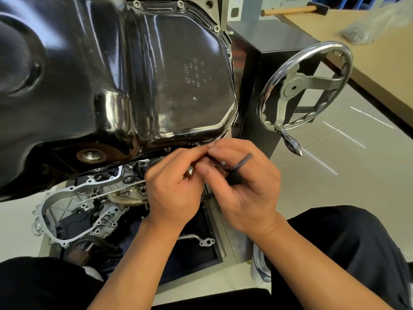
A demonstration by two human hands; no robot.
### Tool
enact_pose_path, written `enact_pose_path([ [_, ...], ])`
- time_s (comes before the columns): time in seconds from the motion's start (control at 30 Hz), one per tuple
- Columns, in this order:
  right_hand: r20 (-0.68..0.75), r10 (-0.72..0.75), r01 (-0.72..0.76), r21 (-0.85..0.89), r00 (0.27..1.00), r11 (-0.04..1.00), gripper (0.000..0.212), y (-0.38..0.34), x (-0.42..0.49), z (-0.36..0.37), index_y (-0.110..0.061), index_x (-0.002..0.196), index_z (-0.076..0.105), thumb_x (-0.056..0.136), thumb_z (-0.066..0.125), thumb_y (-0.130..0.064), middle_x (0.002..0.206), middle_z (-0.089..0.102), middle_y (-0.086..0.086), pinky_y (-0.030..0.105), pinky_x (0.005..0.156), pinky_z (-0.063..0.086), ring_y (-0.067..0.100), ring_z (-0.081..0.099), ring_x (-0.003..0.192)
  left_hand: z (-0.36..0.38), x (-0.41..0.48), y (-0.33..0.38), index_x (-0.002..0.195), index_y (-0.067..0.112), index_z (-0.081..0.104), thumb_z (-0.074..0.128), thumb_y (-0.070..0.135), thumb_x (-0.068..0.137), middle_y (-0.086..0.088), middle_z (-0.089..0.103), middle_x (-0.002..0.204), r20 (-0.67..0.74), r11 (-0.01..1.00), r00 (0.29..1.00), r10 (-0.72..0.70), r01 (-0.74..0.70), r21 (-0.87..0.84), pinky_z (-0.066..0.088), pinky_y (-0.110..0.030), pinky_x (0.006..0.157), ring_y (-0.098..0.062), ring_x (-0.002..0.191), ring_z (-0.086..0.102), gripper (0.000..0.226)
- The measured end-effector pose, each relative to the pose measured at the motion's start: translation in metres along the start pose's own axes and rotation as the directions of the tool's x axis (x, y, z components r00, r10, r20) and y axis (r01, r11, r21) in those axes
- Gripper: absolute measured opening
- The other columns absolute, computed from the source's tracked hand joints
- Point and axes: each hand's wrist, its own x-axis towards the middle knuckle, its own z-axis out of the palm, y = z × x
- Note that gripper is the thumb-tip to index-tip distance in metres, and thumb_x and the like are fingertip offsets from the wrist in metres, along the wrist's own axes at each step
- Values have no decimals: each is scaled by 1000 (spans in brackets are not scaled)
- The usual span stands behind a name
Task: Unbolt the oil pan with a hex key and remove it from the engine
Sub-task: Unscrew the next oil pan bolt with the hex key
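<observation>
Step in hand, as I judge it: seating the hex key [244, 158] in a bolt on the near flange edge of the oil pan [156, 74], toward its right corner. Push the tip fully home and square before turning (a half-seated key rounds the socket). The right hand [248, 193] pinches the key's long arm and the left hand [172, 189] pinches its working end, fingers curled tight over a small silvery piece [190, 171]; the pan sits on the engine [89, 198], far-edge bolts [136, 4] in place.

Upper left: oil pan [178, 74]. Right of it: handwheel [306, 86]. Just below pan's lower edge: left hand [172, 189] and right hand [245, 193], touching, hex key [243, 161] between them. Behind handwheel: table [380, 70], hammer [290, 10] on it.
</observation>
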Motion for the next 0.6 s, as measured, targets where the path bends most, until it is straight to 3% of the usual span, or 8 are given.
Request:
enact_pose_path([
  [0.13, -45, 29, -29, 2, 999, 1000, 19, -3, 0, -1, 8, 88, 74, 71, 83, 3, 78, 66, 18, 26, 66, 54, 21, 65, 72, 1, 0, 3, 86, -2, 73, 62, 24, 97, 9, 63, 79, -36, 1000, 999, 5, -5, -5, 43, -5, 67, 2, 70, 58, 30],
  [0.27, 23, 28, -28, 6, 999, 1000, 18, -4, -2, -1, 10, 96, 73, 79, 76, 6, 82, 68, 18, 24, 72, 53, 20, 65, 77, 2, 2, 2, 89, -1, 73, 59, 27, 99, 11, 60, 79, -50, 1000, 999, 16, -16, 1, 41, -5, 67, 6, 70, 55, 34],
  [0.4, 84, 30, -29, -5, 996, 1000, 24, -2, 2, -1, 11, 113, 65, 89, 64, 4, 87, 63, 17, 18, 81, 47, 13, 59, 85, 0, 2, -4, 105, -3, 72, 57, 15, 101, 1, 67, 81, 53, 996, 997, 63, -59, -59, 45, -12, 71, 3, 76, 59, 24],
  [0.53, 126, 17, -16, -9, 992, 1000, 28, 0, 2, -1, 11, 119, 62, 92, 59, 3, 92, 59, 14, 18, 85, 43, 11, 54, 90, 0, 4, -3, 88, 0, 74, 56, 17, 100, 23, 53, 78, 0, 999, 999, 47, -47, -18, 36, -3, 71, 13, 73, 51, 28],
  [0.6, 125, 20, -18, -19, 992, 1000, 26, 0, 1, -1, 10, 115, 65, 89, 64, 6, 94, 63, 15, 21, 84, 46, 14, 58, 91, 0, 3, -4, 83, 2, 71, 60, 16, 97, 19, 57, 71, -50, 999, 998, 44, -43, 7, 36, -2, 67, 11, 67, 51, 22],
])
